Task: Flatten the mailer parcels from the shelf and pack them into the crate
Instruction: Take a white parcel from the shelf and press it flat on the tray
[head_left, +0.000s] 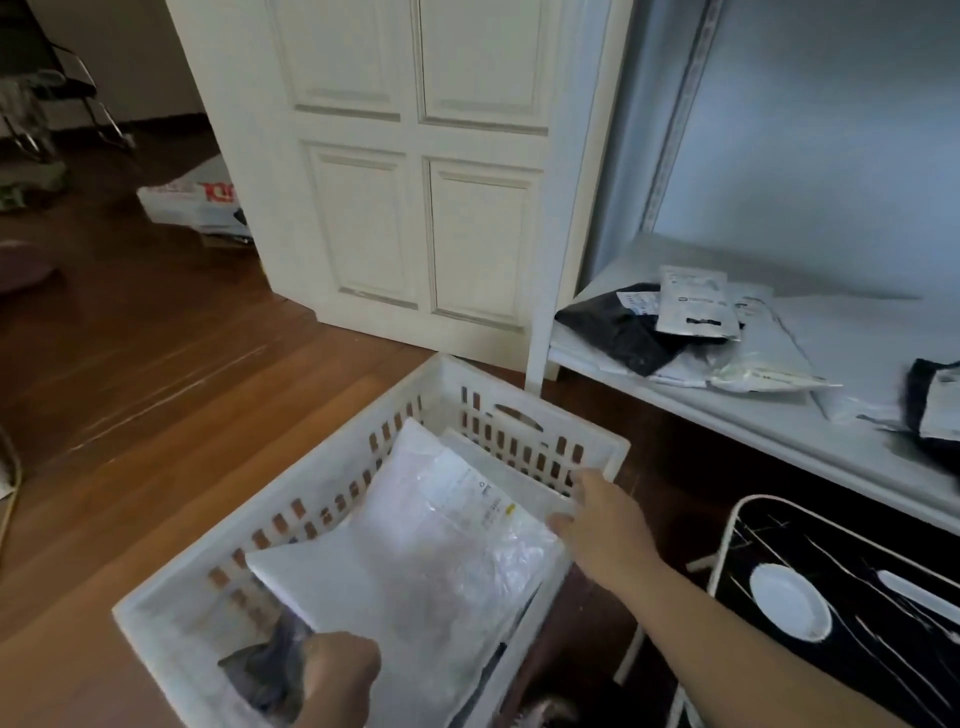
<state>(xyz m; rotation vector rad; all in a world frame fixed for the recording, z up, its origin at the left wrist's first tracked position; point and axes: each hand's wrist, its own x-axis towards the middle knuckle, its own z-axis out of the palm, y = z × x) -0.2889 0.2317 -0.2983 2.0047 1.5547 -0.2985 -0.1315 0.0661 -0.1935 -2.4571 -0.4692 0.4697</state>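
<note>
Both hands are down in the white crate (249, 566) on the wooden floor, working on the top white mailer (415, 561), which lies flat and at a diagonal across the crate, overlapping another pale parcel (498, 457) toward the far end. The right hand (605, 519) rests at the mailer's far right edge, close to the crate wall, fingers spread and loosely open; it looks like it is pressing or nudging the edge, not gripping it. The left hand (337, 675) is curled at the near corner, over a dark grey mailer (265, 670) bunched up beneath; whether it actually grips that one or just pins it, I cannot tell.

To do this well, I'd say push down with flat palms from the middle outward so trapped air escapes, then square the mailer to the crate walls so it stops riding up at the corners. That crumpled dark piece under the left hand wants smoothing, or it will keep the stack lumpy.

More are waiting: on the white shelf (779, 431) to the right lies a heap of black and white mailers (675, 332), and another dark one (935, 410) at the frame edge, so the job looks partway through
</note>
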